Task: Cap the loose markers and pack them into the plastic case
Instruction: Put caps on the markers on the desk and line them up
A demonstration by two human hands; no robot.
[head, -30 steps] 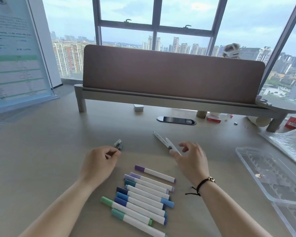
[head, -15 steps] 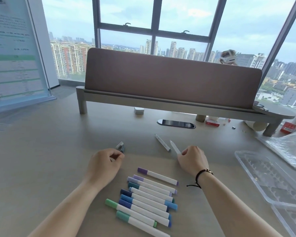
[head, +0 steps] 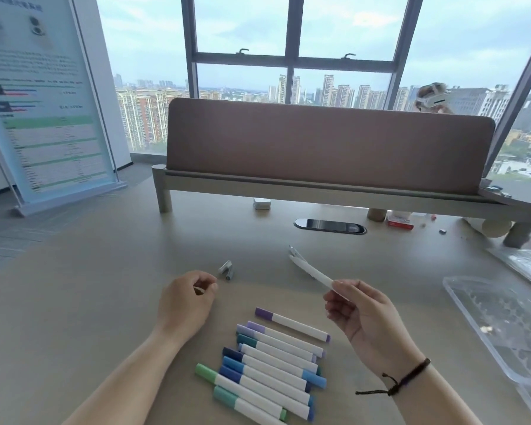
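Head view, the only camera, looks forward and down over a pale bench [head: 83,289] by a tall window. Half a second ago the right hand [head: 371,320] rested low on the bench with its fingers curled beside two uncapped markers. Now it has lifted one of them: the white uncapped marker [head: 314,274] is pinched at its near end between thumb and fingers [head: 342,286], with the barrel slanting up and away to the left, clear of the surface. A second uncapped marker [head: 295,253] lies on the bench just beyond it; the two overlap in view, so it is hard to say whether they touch.

The left hand [head: 187,302] has hardly moved. It sits on the bench with fingers curled inward, the tips close together around something small and pale; what it grips cannot be made out, though a cap seems likely. Just beyond its fingertips lie two loose grey caps [head: 227,269], side by side.

Between the forearms, nine or so capped markers [head: 273,369] lie in a slanted row, purple, teal, blue and green. The clear plastic case [head: 500,326] sits open at the right edge, well apart, with no markers in it.

Judging from this, capping has just begun on the lifted marker, and packing has not started.
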